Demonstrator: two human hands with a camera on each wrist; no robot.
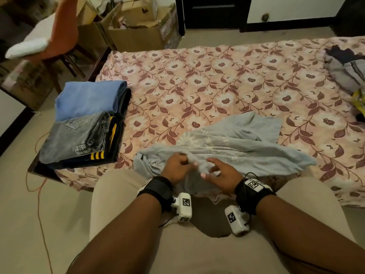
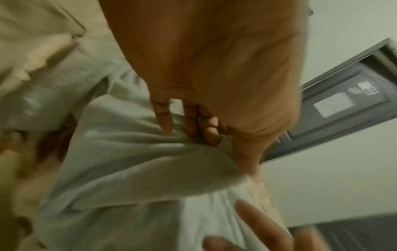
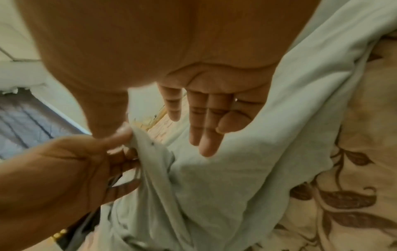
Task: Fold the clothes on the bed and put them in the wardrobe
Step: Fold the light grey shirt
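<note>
Nearest us, at six o'clock on the bed [image 1: 227, 80], our left hand [image 1: 176, 167] pinches a bunched edge of the one pale blue garment [image 1: 237, 147], fingers and thumb clamped on the cloth. Our right hand [image 1: 221, 176] hovers just beside it, fingers spread and relaxed over the fabric, gripping nothing. This garment lies crumpled and unfolded, so we judge its folding has barely begun.

At nine o'clock sits one folded stack [image 1: 87, 125]: we count a blue piece, grey jeans and a dark piece with yellow stripes, perhaps more beneath. That much looks done.

Far off at two o'clock, one unfolded heap [image 1: 345, 68] waits; we cannot count its pieces. We see nothing in the wardrobe yet; it is out of view.
</note>
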